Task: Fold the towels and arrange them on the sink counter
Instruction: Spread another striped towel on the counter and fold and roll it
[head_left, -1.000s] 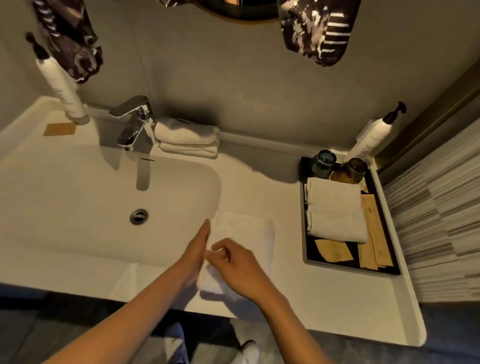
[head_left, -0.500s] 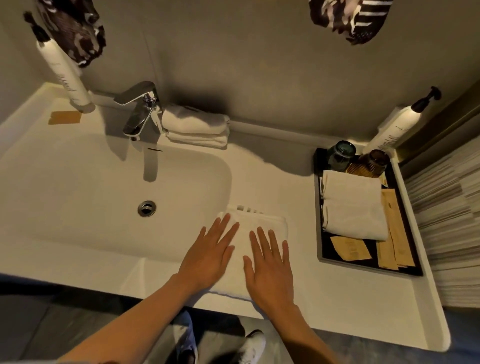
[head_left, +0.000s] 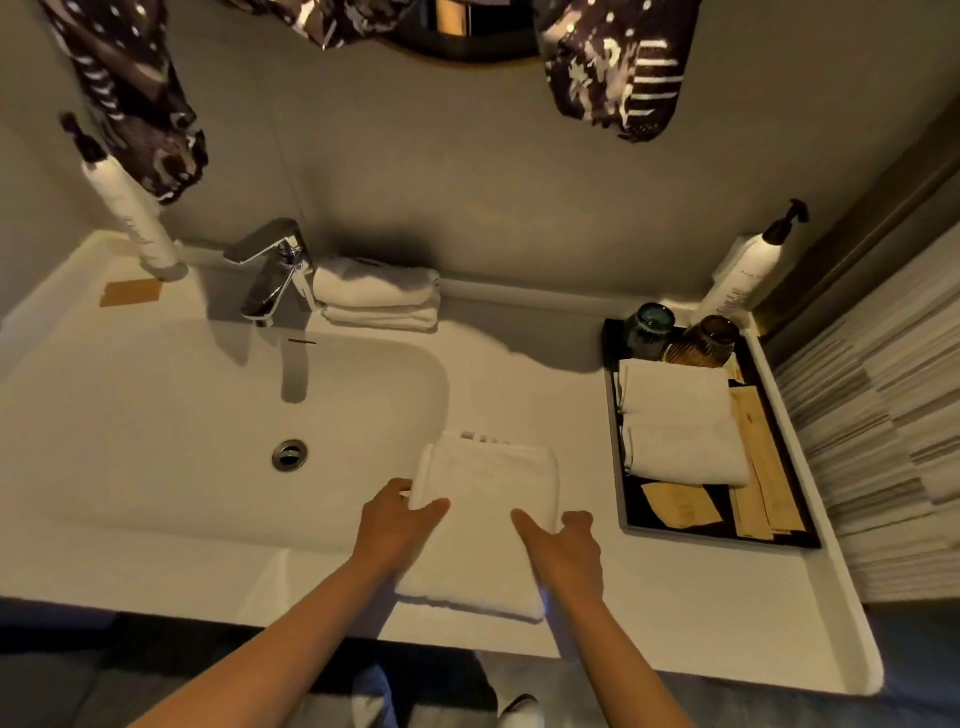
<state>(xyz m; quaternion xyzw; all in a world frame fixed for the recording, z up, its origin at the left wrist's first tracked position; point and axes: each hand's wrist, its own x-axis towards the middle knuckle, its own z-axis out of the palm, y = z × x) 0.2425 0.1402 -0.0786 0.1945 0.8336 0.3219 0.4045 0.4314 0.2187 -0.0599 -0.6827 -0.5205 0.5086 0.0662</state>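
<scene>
A folded white towel (head_left: 485, 525) lies on the white sink counter (head_left: 649, 613), just right of the basin. My left hand (head_left: 397, 525) grips its left edge, thumb on top and fingers curled round the side. My right hand (head_left: 563, 545) grips its right edge the same way, thumb on the cloth. Two more folded white towels (head_left: 376, 293) are stacked beside the tap at the back. Another two folded towels (head_left: 680, 426) lie on the black tray (head_left: 615, 431) at the right.
The basin (head_left: 156, 415) with its drain and chrome tap (head_left: 272, 278) fills the left. Pump bottles stand at back left (head_left: 135, 218) and back right (head_left: 748, 270). Two dark cups (head_left: 680, 335) and paper packets sit on the tray. Patterned cloths hang above. The counter's front edge is near my forearms.
My hands lay flat on top of the towel half a second ago; now they have slid out to its left and right edges and taken hold of them.
</scene>
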